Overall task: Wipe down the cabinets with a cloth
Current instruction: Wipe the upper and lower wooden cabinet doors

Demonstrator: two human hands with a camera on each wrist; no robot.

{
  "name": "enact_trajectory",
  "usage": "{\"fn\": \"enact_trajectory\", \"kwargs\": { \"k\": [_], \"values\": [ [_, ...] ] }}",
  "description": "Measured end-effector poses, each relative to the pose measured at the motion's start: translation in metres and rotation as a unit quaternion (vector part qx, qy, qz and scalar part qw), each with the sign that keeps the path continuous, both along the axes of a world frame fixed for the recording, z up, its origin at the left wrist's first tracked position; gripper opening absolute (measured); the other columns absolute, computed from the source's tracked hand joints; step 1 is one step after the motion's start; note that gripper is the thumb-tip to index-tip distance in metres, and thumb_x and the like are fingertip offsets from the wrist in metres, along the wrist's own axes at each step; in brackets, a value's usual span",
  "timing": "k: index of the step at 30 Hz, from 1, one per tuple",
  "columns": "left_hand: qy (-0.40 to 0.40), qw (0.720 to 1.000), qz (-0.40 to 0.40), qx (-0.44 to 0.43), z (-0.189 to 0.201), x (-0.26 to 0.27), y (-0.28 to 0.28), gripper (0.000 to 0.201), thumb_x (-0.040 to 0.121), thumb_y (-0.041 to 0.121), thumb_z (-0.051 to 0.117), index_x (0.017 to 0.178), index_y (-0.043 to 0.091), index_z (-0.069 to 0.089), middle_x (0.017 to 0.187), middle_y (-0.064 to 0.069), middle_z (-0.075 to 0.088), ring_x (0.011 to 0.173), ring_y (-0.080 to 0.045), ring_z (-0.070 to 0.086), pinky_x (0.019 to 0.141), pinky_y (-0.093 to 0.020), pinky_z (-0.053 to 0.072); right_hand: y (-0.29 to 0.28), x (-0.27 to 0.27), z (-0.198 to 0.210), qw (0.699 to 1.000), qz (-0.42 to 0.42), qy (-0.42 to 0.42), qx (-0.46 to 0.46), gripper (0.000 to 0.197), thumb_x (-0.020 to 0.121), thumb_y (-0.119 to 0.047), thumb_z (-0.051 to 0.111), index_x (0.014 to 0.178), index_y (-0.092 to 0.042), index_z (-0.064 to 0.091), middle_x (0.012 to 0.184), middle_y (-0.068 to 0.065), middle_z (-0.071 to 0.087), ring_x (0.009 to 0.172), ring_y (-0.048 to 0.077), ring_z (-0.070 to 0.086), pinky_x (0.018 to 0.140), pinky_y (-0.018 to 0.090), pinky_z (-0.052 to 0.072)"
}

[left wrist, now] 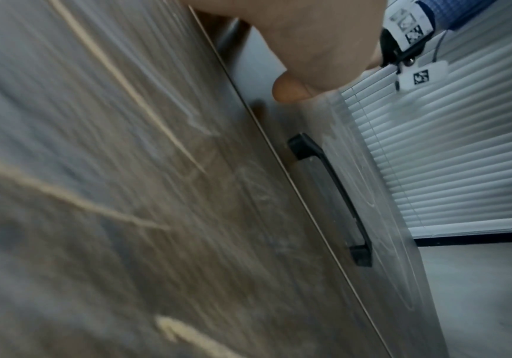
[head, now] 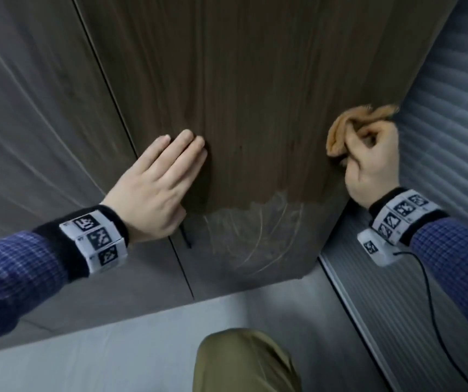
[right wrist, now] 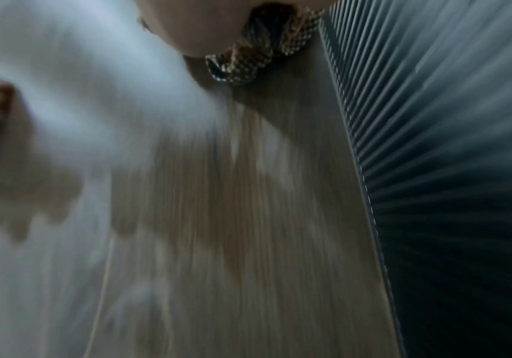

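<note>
A dark wood-grain cabinet door (head: 255, 94) fills the head view, with a pale smeared patch (head: 255, 230) low on it. My left hand (head: 159, 179) lies flat against the door beside the seam, fingers straight. My right hand (head: 374, 159) grips a bunched tan cloth (head: 343, 128) against the door's right edge. The right wrist view is blurred; there the cloth (right wrist: 248, 60) shows under the hand as a checked weave. In the left wrist view the left hand (left wrist: 303, 48) rests above a black bar handle (left wrist: 334, 193).
A grey wood-grain cabinet panel (head: 29, 123) adjoins on the left. White slatted blinds (head: 453, 123) hang on the right, close to the cloth. Pale floor (head: 114, 349) and my knee in olive trousers (head: 244, 363) lie below. A black cable (head: 436, 321) trails from the right wristband.
</note>
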State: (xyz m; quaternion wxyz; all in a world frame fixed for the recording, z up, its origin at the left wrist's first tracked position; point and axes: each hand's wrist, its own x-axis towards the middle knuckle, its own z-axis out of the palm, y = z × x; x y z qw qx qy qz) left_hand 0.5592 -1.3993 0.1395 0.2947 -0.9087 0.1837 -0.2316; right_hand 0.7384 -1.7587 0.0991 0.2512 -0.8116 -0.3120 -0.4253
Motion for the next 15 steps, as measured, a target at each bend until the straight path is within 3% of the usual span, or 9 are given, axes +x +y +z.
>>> {"fn": "enact_trajectory", "kwargs": {
  "k": [2,4,5,8,11,13,15],
  "values": [
    [-0.002,1.0,0.006,-0.017,-0.01,-0.001,-0.002,0.095,0.072,0.033,0.057,0.152,-0.008,0.027,0.162,-0.026,0.02,0.152,-0.041,0.013,0.125,-0.054,0.01,0.004,-0.009,-0.039,0.996,0.006,0.081,-0.038,0.033,0.093,-0.021,0.046,0.119,-0.008,0.06,0.103,0.026,0.053,0.092,0.036,0.05,0.078,0.042,0.048],
    [0.002,1.0,0.003,-0.015,-0.024,-0.003,-0.003,0.096,0.072,0.033,0.058,0.152,-0.008,0.027,0.162,-0.027,0.02,0.152,-0.042,0.013,0.125,-0.054,0.01,0.012,-0.019,-0.077,0.979,-0.016,0.178,-0.094,0.038,0.093,-0.041,0.042,0.109,-0.016,0.064,0.101,0.012,0.058,0.09,0.028,0.056,0.078,0.036,0.048],
    [0.009,1.0,0.001,-0.014,-0.031,-0.004,-0.003,0.096,0.071,0.033,0.058,0.152,-0.008,0.028,0.161,-0.027,0.02,0.152,-0.042,0.013,0.125,-0.054,0.01,0.02,-0.025,-0.091,0.971,-0.014,0.198,-0.132,0.04,0.092,-0.043,0.04,0.108,-0.018,0.066,0.099,0.006,0.058,0.088,0.024,0.055,0.076,0.034,0.048],
    [0.046,0.999,-0.013,-0.01,-0.05,-0.006,0.0,0.089,0.072,0.032,0.061,0.149,-0.007,0.037,0.159,-0.026,0.028,0.15,-0.043,0.017,0.125,-0.054,0.012,0.045,-0.042,-0.106,0.961,0.061,0.097,-0.251,0.045,0.084,-0.015,0.041,0.121,-0.018,0.067,0.093,0.011,0.053,0.079,0.03,0.045,0.066,0.038,0.045],
    [0.041,0.997,-0.066,0.005,-0.073,-0.007,0.009,0.053,0.081,0.019,0.062,0.13,-0.002,0.06,0.145,-0.025,0.049,0.142,-0.043,0.034,0.124,-0.053,0.017,0.079,-0.05,-0.081,0.976,0.067,0.007,-0.208,0.049,0.08,-0.007,0.053,0.126,-0.021,0.065,0.095,0.011,0.054,0.082,0.029,0.042,0.069,0.038,0.044],
    [0.014,0.994,-0.112,0.0,-0.086,-0.009,0.016,0.024,0.09,0.01,0.056,0.108,0.003,0.071,0.128,-0.021,0.062,0.127,-0.041,0.048,0.12,-0.053,0.026,0.105,-0.06,-0.065,0.984,0.059,-0.001,-0.17,0.051,0.078,-0.005,0.06,0.126,-0.022,0.064,0.095,0.01,0.057,0.083,0.03,0.045,0.069,0.039,0.045],
    [-0.015,0.992,-0.125,-0.02,-0.096,-0.014,0.02,0.028,0.096,0.005,0.045,0.097,0.008,0.072,0.114,-0.014,0.067,0.107,-0.034,0.052,0.105,-0.048,0.041,0.123,-0.066,-0.072,0.977,0.07,-0.007,-0.202,0.056,0.077,-0.005,0.062,0.129,-0.025,0.062,0.092,0.009,0.057,0.078,0.031,0.047,0.067,0.037,0.043]
  ]
}}
